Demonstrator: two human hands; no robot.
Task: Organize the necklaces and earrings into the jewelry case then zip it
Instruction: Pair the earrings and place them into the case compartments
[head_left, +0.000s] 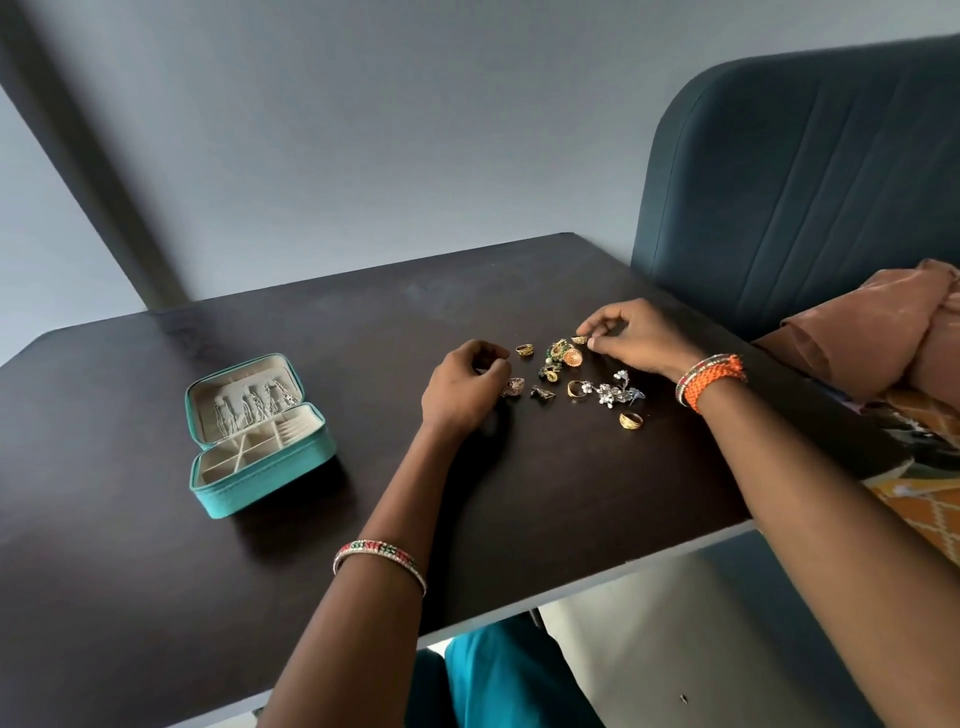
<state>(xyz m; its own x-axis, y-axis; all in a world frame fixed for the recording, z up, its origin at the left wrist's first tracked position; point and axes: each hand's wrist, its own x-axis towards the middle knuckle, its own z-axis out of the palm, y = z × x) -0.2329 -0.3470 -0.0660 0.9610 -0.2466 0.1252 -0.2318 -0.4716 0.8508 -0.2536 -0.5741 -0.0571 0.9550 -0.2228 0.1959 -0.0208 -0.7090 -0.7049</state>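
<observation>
Setting: home, likely living room. Evidence: dark wooden table (156, 597); teal upholstered channel-back chair (810, 182) beyond right fingers (597, 325); plain grey wall (363, 130); patterned orange cushion fabric (919, 499) at table's right edge.

I had only the one view to work from, a wide-angle camera worn on the person's head. It looked forward and down across the dark table (519, 519), tilted so the far edge ran slanted. Both forearms reached in from the bottom of the frame, close to the lens. The table filled the middle ground, with a grey wall (415, 130) behind and a blue chair back (805, 182) at the right. Straight lines bowed toward the frame's edges.
</observation>
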